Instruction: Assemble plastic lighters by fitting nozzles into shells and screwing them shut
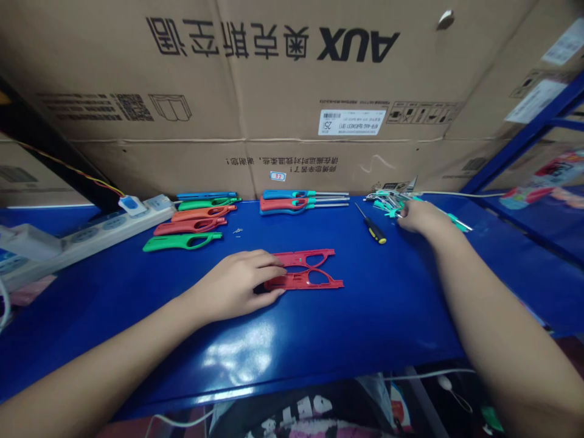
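Observation:
Two red plastic shell halves (326, 284) lie side by side on the blue table, their inner sides up. My left hand (244, 281) rests over their left ends, fingers curved on the red plastic. At the back right, my right hand (417, 218) reaches into a pile of teal and metal lighter parts (387, 202); its fingertips are bent among them, and what they pinch is too small to make out. A screwdriver (374, 230) with a black and yellow handle lies just left of that hand.
Several coloured lighter shells (196, 225) lie at the back left beside a white power strip (98, 236). Tiny screws (238, 231) sit near them. Assembled lighters (301, 202) lie at the back middle, before a cardboard wall (274, 109). A blue metal frame (524, 131) stands right.

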Available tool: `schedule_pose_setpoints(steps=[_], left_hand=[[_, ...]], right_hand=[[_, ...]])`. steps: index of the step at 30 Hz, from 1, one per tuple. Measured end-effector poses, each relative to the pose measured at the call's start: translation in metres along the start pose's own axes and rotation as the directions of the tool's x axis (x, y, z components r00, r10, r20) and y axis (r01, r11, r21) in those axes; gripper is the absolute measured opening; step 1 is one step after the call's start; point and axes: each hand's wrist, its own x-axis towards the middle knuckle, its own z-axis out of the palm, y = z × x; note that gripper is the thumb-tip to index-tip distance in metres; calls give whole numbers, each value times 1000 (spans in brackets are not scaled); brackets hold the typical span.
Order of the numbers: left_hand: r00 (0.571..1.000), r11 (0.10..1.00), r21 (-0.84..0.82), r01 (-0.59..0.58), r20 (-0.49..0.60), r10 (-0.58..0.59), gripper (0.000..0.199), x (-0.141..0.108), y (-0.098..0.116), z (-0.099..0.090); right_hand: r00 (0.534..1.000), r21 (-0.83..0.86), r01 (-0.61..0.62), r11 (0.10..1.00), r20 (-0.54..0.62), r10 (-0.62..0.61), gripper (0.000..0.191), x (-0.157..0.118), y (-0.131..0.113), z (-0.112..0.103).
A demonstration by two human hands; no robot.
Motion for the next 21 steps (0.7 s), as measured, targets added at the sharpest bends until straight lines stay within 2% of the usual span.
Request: schedule_pose_setpoints(steps=[3,8,13,18,21], left_hand=[[1000,1000,2,3,-2,-3,25,-1,-1,-1],[999,1000,18,21,31,-22,24,0,-2,-3],[996,999,35,37,77,-40,24,-1,-3,-7],[989,996,62,60,131,-67,23,-2,-3,-15],[986,996,66,62,149,-71,23,-2,-2,-21]], right_hand=[[999,34,-7,999,-49,9,24,-5,-1,-6],[976,220,-24,975,-206,71,29,-15,-5,-15],[958,279,16,960,-280,65,30,-19,-8,-19],[946,357,187,915,-316,-70,17,-24,-17,-21],[906,452,383,806,-355,-232,18,-40,-33,-25]])
